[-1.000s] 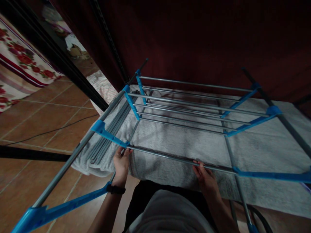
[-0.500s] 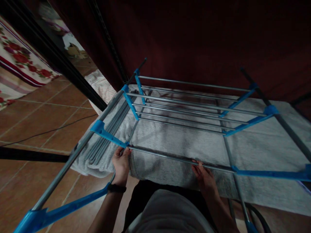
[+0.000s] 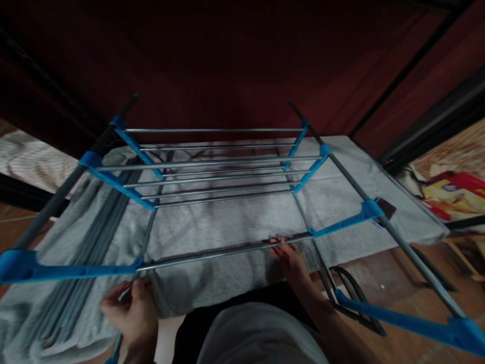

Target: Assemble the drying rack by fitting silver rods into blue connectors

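A drying rack with grey metal poles and blue plastic brackets stands before me. My right hand [image 3: 290,260] has its fingers closed around the front metal rod [image 3: 212,254], near its right end. That rod runs between the lower left blue bracket [image 3: 87,272] and the right blue bracket [image 3: 341,222]. Just below the left bracket's inner end is my left hand [image 3: 132,311], its fingers bent and apart, with nothing visible in them. It covers part of the thin left pole. Farther back, several fitted rods [image 3: 223,163] span the rack.
Several loose grey rods [image 3: 87,247] lie on the grey blanket [image 3: 227,222] at left. A phone [image 3: 385,208] rests on the blanket's right side. A red and yellow box [image 3: 454,194] is at far right. Behind hangs a dark red curtain [image 3: 227,65].
My view has swung right, so the rack appears farther left. My left hand has come off the front rod's left end and sits just below the bracket. My right hand stays on the rod.
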Motion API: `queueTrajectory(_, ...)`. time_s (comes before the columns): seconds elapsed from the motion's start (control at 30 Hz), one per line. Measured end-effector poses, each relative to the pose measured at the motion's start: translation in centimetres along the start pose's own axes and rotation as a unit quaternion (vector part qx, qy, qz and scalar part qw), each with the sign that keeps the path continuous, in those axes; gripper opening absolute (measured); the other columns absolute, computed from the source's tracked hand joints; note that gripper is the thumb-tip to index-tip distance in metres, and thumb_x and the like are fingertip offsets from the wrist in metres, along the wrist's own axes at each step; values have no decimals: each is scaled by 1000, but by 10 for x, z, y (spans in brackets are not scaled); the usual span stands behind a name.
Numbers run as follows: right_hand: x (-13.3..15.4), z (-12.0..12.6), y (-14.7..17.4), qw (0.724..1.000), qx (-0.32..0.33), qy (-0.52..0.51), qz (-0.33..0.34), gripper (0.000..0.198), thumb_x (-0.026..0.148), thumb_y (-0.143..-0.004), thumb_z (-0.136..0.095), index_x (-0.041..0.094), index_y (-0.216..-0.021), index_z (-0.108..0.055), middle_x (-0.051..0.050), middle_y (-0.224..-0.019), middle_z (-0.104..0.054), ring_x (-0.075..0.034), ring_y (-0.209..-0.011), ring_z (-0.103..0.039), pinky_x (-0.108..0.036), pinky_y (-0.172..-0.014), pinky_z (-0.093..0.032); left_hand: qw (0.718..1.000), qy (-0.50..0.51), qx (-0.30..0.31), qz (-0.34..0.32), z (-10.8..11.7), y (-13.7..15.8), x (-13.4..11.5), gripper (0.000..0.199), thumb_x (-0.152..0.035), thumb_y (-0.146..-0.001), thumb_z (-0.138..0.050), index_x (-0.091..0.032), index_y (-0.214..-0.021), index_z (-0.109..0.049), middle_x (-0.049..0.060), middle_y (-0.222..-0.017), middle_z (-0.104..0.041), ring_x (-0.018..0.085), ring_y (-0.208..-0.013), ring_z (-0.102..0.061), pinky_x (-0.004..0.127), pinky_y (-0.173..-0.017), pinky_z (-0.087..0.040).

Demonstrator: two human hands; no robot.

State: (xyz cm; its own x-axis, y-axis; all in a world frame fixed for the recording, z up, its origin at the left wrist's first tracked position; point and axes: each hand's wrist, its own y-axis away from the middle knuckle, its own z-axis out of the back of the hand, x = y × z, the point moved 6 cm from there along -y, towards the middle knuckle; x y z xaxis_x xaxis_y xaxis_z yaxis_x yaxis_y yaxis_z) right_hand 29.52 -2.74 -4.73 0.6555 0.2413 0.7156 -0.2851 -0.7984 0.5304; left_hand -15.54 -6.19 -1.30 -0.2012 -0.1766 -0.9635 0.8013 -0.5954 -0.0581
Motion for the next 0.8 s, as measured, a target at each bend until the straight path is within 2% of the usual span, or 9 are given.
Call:
queueTrajectory(0.07,1,0,-1,1000,6,-11,-1,42,47,-63,-96,23,-92,-77,-5,-97,-83,-26,-98,-79,-40,-89,-64,990,-101,21,-93,-3,8,-12,29,-47,-84,-68,-25,-103,-65,4,-88,-63,24,-82,-62,46,-86,-55)
queueTrajectory(0.13,2,1,-2,1000,6,-12,-2,41,47,-63,-96,23,-90,-76,-5,-95,-83,-25,-97,-79,-39,-89,-64,955,-170,112,-216,-22,15,-26,28,-49,-85,-66,-26,-100,-70,9,-99,-68,30,-97,-63,53,-101,-48)
queueTrajectory(0.2,3,2,-3,1000,4,-9,-1,40,46,-61,-97,23,-86,-76,-5,-94,-83,-25,-95,-79,-39,-88,-65,910,-193,201,-307,-42,18,-31,32,-51,-85,-66,-27,-104,-74,12,-109,-71,33,-107,-63,53,-109,-42)
queueTrajectory(0.3,4,3,-4,1000,2,-2,6,42,46,-60,-98,21,-85,-76,-6,-94,-83,-25,-94,-79,-38,-86,-65,850,-215,287,-386,-65,12,-27,34,-53,-88,-62,-29,-110,-75,10,-107,-74,33,-103,-64,47,-102,-43)
queueTrajectory(0.37,4,3,-4,1000,-1,1,9,43,48,-60,-98,20,-86,-77,-7,-94,-83,-25,-91,-79,-36,-84,-65,814,-234,318,-426,-73,7,-21,32,-50,-93,-57,-30,-108,-76,8,-100,-76,30,-95,-65,42,-92,-44)
queueTrajectory(0.5,1,4,-7,1000,-9,-4,18,44,50,-59,-98,21,-85,-77,-5,-91,-83,-23,-85,-79,-34,-78,-66,749,-285,349,-486,-77,3,-13,32,-42,-100,-48,-27,-113,-73,6,-99,-75,26,-90,-65,38,-84,-44)
queueTrajectory(0.57,-1,5,-9,1000,-13,-7,21,43,49,-58,-98,21,-83,-77,-5,-89,-83,-21,-81,-78,-32,-75,-66,726,-299,351,-510,-77,5,-12,33,-39,-103,-45,-25,-116,-71,6,-99,-74,24,-91,-65,37,-84,-44)
queueTrajectory(0.8,-4,7,-13,999,-9,-22,25,40,46,-60,-98,21,-81,-75,-5,-89,-82,-21,-79,-78,-34,-75,-66,697,-324,328,-549,-79,8,-13,38,-40,-106,-41,-22,-115,-72,7,-98,-74,25,-90,-65,38,-82,-44)
